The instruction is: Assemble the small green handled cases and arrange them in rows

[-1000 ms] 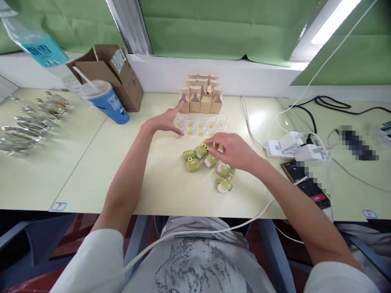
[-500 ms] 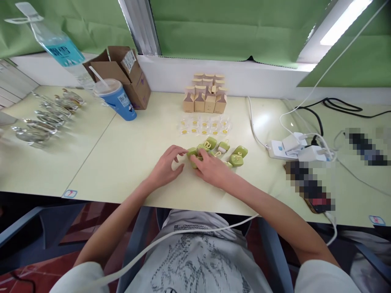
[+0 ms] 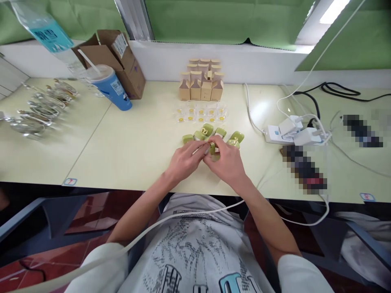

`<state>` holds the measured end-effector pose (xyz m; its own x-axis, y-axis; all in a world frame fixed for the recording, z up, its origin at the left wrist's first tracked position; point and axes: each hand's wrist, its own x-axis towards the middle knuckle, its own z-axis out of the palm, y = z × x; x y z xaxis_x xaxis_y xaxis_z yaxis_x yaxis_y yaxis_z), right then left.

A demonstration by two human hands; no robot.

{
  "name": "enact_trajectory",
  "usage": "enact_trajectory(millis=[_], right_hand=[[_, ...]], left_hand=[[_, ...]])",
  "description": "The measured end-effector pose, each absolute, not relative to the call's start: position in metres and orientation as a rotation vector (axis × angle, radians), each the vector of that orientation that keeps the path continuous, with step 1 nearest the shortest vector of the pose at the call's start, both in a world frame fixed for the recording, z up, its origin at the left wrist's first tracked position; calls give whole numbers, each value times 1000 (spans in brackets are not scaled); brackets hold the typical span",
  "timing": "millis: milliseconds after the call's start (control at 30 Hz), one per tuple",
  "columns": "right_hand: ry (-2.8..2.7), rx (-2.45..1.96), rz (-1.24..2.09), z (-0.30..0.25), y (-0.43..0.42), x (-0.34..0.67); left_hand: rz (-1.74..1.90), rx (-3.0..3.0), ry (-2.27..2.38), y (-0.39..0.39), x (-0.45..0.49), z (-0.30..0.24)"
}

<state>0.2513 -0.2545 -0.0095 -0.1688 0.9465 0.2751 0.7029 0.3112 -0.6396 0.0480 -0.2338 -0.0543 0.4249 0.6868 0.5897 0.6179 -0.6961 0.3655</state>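
Note:
My left hand (image 3: pixel 185 162) and my right hand (image 3: pixel 228 162) meet over the table, their fingertips pinched around one small green case (image 3: pixel 212 149). The fingers cover much of it. Other small rounded green cases lie just beyond my hands, among them one with a pale cord loop (image 3: pixel 207 130), one with a white part (image 3: pixel 220 132), and one on the right (image 3: pixel 237 136). Behind these, small clear packets (image 3: pixel 200 112) with yellow marks lie in two rows. Several small open cardboard boxes (image 3: pixel 200 88) stand grouped at the wall.
A blue cup with a straw (image 3: pixel 114 90), a brown carton (image 3: pixel 131 71) and a large clear bottle (image 3: pixel 51 38) stand back left, near several shiny wrapped items (image 3: pixel 42 108). To the right are a power strip (image 3: pixel 276 134), cables and a blurred phone (image 3: pixel 305 169). A white cable (image 3: pixel 183 215) crosses my lap.
My hands have come together, the left moving right to meet the right. A green case is now between the fingertips of both. The camera view has tilted down slightly.

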Motion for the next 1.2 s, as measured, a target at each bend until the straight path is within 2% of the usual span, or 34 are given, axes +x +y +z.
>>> enact_trajectory(millis=[167, 400, 600, 767, 1200], right_hand=[[-1957, -1425, 417, -14, -246, 252], [-1649, -1266, 683, -7, -235, 270], [-1578, -1238, 675, -10, -234, 295], [-1580, -1188, 645, -12, -235, 302], [-1723, -1203, 545, -11, -238, 302]], left_hand=[[1210, 2613, 1054, -233, 57, -57], [1550, 1859, 1172, -202, 17, -46], [1142, 1939, 1530, -126, -51, -66], [829, 2087, 1345, -81, -66, -78], [944, 1973, 1283, -71, -53, -79]])
